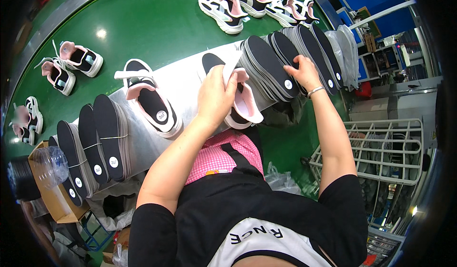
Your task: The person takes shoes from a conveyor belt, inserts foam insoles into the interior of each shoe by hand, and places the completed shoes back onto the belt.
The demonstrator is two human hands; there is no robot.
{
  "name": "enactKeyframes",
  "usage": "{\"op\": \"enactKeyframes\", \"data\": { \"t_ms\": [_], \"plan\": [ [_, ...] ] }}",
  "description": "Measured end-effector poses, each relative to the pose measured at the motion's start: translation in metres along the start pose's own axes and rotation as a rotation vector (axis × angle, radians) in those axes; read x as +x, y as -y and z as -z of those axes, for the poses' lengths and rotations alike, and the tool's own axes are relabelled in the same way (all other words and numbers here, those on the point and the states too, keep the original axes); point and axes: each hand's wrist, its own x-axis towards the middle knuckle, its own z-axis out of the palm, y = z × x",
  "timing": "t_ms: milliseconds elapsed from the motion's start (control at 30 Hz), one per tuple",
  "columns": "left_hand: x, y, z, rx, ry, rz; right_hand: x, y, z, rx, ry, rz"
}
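Now the left hand (216,95) grips a white flap (232,66) at the pink-lined shoe (245,104) on the pale bench (183,84), and over here the right hand (305,74), fingers loosely parted, is right at the stacked black insoles (282,45), contact unclear.

We take this to be a shoemaking workshop. On the narrow desk (176,79) we see stacks of matching black insoles (266,67) toward both ends. Beyond the desk runs a broad green surface (143,24) with a metal edge, bearing several sneakers (223,11) in one black, white and pink design. By the desk's left end we find a cardboard carton (69,207); to its right, a white wire rack (369,149).
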Motion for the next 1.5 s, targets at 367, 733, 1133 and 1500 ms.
{"op": "enactKeyframes", "data": {
  "t_ms": [367, 733, 1133, 1500],
  "plan": [
    [0.009, -0.003, -0.004, 0.013, -0.035, 0.001, 0.009, -0.008, 0.017, -0.038, 0.032, -0.160],
    [0.006, -0.010, -0.010, -0.002, 0.022, 0.120, -0.072, 0.086, 0.102, 0.689, 0.985, -0.223],
    [-0.003, -0.003, -0.019, -0.141, -0.073, 0.045, -0.081, 0.113, 0.043, -0.089, 0.309, 0.532],
    [-0.003, -0.010, -0.016, -0.064, -0.040, 0.077, -0.075, 0.116, 0.041, -0.137, 0.361, 0.684]
  ]
}}
